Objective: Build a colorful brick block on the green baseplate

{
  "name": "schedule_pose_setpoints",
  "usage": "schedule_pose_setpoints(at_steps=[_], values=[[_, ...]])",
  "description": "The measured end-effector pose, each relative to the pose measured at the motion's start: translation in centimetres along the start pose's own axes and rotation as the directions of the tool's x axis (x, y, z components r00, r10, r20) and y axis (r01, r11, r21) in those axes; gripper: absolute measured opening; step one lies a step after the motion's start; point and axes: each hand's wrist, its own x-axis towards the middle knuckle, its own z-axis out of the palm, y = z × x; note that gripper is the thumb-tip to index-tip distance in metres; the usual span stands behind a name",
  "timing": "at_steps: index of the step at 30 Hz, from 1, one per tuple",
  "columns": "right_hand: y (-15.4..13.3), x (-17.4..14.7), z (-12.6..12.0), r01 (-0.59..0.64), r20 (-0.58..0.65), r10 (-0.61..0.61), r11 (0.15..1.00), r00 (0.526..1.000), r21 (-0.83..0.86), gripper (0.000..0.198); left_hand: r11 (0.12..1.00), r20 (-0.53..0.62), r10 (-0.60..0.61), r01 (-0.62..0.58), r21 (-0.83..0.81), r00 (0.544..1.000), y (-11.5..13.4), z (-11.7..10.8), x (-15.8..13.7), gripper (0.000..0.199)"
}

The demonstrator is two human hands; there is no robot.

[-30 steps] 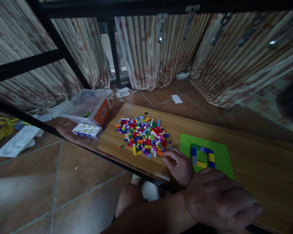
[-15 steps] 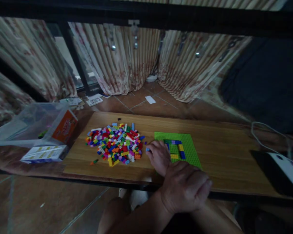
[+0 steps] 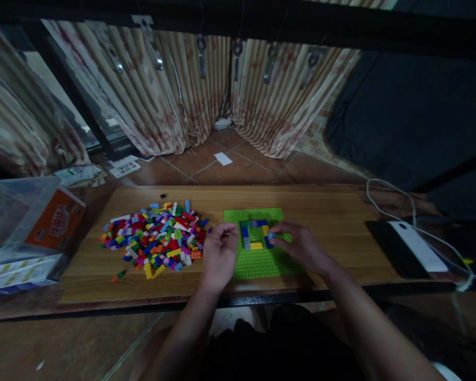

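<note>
A light-blue toy brick (image 3: pixel 271 236) is pinched between the thumb and fingertips of my right hand (image 3: pixel 299 244). It is at the right side of a small rectangular frame of bricks (image 3: pixel 256 246) in blue, yellow, green and purple. That frame stands on a green studded baseplate (image 3: pixel 257 267). At the plate's left edge is my left hand (image 3: pixel 219 256), its fingers loosely bent and no brick visible in it. Part of the plate is hidden behind my right hand.
Left of the plate, a heap of mixed toy bricks (image 3: pixel 158 235) covers the wooden board (image 3: pixel 325 211). A clear plastic bin (image 3: pixel 16 201) with an orange label and a flat box (image 3: pixel 24 272) stand farther left. On the right lie a white device (image 3: pixel 416 246) and a white cable (image 3: pixel 412 201).
My arms were crossed and are now uncrossed. The right hand has carried the light-blue brick rightward, from beside the heap to the brick frame. My left hand has moved left. The view has shifted right.
</note>
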Motion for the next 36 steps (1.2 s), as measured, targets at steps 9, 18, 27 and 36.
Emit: schedule_pose_setpoints(at_steps=[9, 18, 27, 36], values=[[0.1, 0.1, 1.8, 0.104, 0.105, -0.087, 0.979, 0.991, -0.177, 0.011, 0.938, 0.168, -0.014, -0.045, 0.345, 0.986, 0.2, 1.6, -0.2, 0.018], [-0.2, -0.1, 2.2, 0.112, 0.106, -0.086, 0.959, 0.991, -0.262, 0.013, 0.850, 0.248, 0.018, -0.146, 0.505, 0.968, -0.1, 2.1, -0.2, 0.018], [0.7, 0.0, 0.0, -0.108, -0.080, 0.104, 0.993, 0.991, -0.044, 0.013, 0.779, 0.329, 0.147, -0.314, 0.543, 0.933, -0.6, 2.1, -0.5, 0.021], [0.0, 0.1, 0.5, -0.339, 0.072, 0.345, 0.937, 0.936, -0.086, 0.018, 0.611, 0.419, 0.211, -0.454, 0.648, 0.883, -1.3, 3.4, -1.0, 0.025]])
